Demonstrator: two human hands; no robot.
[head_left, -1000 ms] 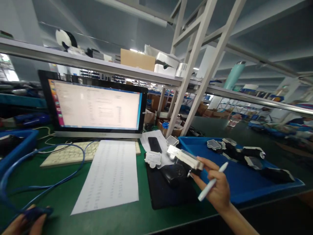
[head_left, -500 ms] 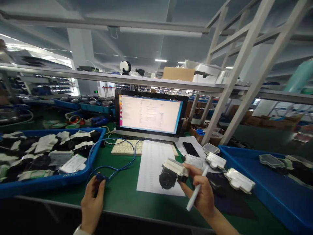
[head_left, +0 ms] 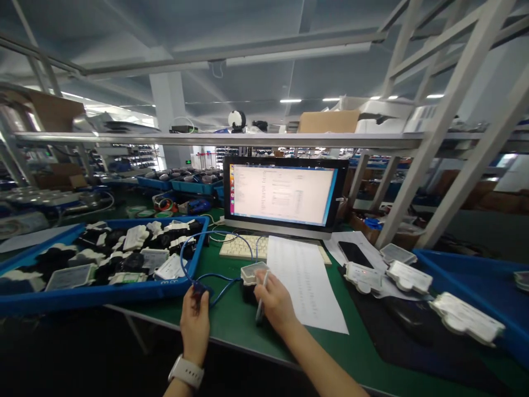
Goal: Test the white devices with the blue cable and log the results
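The left hand [head_left: 195, 320] grasps a dark blue plug-like connector [head_left: 201, 288] between thumb and fingers, just above the front part of the green-topped desk [head_left: 231, 326]. A slim blue cable [head_left: 231, 282] loops out behind it toward the keyboard. A pale watch [head_left: 187, 373] circles the left wrist.

The right hand [head_left: 276, 300] grips a small housing with an off-white rim, a translucent top and a black lower body [head_left: 253, 274]. The same hand also holds a whitish pen-shaped marker [head_left: 260, 310], tilted with its lower end toward the desk edge. The housing is near the connector but apart from it, in front of the cream keyboard [head_left: 236, 248]; whether it touches the desk cannot be told.

Right of the housing lies a printed white paper sheet [head_left: 309, 289], partly over the keyboard. Behind stands a black-framed monitor [head_left: 283, 196], its screen lit. On the left, a blue plastic tray [head_left: 163, 289] holds many similar white-and-black units [head_left: 136, 238]. Farther right are a black phone [head_left: 354, 253], three off-white flat-faced units [head_left: 409, 277], a dark mat [head_left: 397, 353] and a second blue tray [head_left: 450, 266].
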